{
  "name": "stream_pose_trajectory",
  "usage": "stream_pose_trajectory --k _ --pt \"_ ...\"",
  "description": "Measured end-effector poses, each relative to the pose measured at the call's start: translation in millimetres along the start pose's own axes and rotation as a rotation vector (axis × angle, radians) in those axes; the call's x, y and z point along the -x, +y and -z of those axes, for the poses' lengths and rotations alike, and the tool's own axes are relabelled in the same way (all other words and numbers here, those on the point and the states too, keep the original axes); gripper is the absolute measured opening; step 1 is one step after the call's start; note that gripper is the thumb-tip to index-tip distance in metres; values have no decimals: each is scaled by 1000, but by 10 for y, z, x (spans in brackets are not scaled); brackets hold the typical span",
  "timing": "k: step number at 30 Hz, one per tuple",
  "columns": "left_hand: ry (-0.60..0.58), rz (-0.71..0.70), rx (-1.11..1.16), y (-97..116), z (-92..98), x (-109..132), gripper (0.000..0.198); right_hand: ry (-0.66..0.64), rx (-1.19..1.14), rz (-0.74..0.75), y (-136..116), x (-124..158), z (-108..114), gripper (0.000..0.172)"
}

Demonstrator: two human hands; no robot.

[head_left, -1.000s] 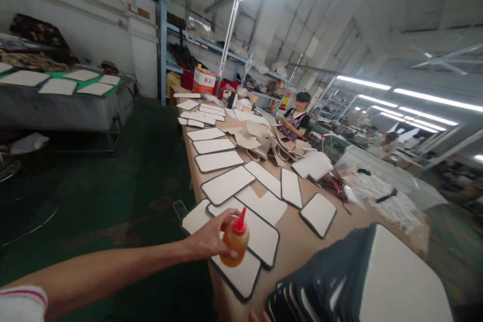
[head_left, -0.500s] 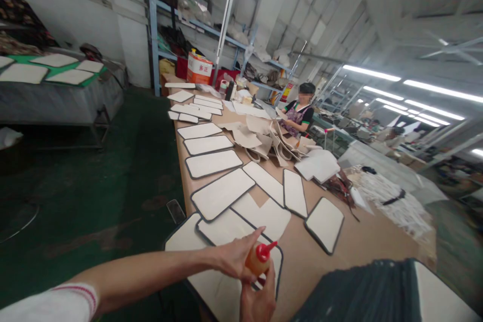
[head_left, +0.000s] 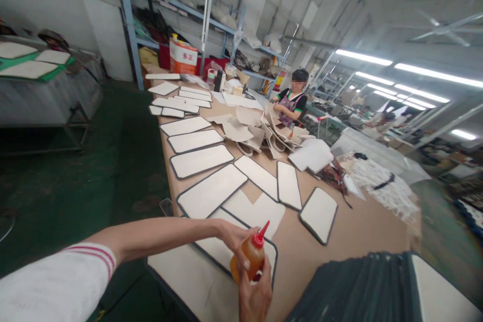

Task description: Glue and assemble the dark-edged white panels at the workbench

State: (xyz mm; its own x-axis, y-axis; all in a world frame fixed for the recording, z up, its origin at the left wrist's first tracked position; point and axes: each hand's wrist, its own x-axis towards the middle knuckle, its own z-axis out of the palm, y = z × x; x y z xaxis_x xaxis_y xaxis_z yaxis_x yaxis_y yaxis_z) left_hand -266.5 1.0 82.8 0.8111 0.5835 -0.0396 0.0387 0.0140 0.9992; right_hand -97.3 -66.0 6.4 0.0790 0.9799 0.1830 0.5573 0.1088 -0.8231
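An amber squeeze bottle (head_left: 253, 255) with a red pointed nozzle is held between my two hands above the near end of the table. My left hand (head_left: 234, 239) comes across from the left and grips its side just below the red cap. From underneath, my right hand (head_left: 257, 287) has its fingers wrapped round the bottle's lower part. The nozzle points up and slightly right. Beneath my hands lie overlapping cream panels with dark edges, among them a large panel (head_left: 188, 274) at the table's near left corner.
More dark-edged cream panels (head_left: 212, 191) run along the table's left side. A heap of beige cut pieces (head_left: 260, 128) lies mid-table, a person (head_left: 291, 100) sitting beyond it. A thick dark stack (head_left: 354, 287) stands at near right. An orange-and-white can (head_left: 183, 56) stands at the far end.
The bottle has tipped more upright, its nozzle now pointing up rather than right, and more of its body shows. My view has turned slightly right.
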Motion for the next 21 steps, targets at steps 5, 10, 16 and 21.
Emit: stream_pose_trajectory --k 5,10,16,21 --pt "-102 -4 -8 25 80 -41 57 -18 9 40 -9 -27 -31 65" --pt "-59 243 -300 53 258 0 96 -9 -5 -38 121 -54 62 69" --pt "197 365 -472 -18 404 53 140 251 -121 -375 335 -335 253 93" --pt "533 198 -472 -272 152 -127 103 222 -154 -262 433 -451 45 101"
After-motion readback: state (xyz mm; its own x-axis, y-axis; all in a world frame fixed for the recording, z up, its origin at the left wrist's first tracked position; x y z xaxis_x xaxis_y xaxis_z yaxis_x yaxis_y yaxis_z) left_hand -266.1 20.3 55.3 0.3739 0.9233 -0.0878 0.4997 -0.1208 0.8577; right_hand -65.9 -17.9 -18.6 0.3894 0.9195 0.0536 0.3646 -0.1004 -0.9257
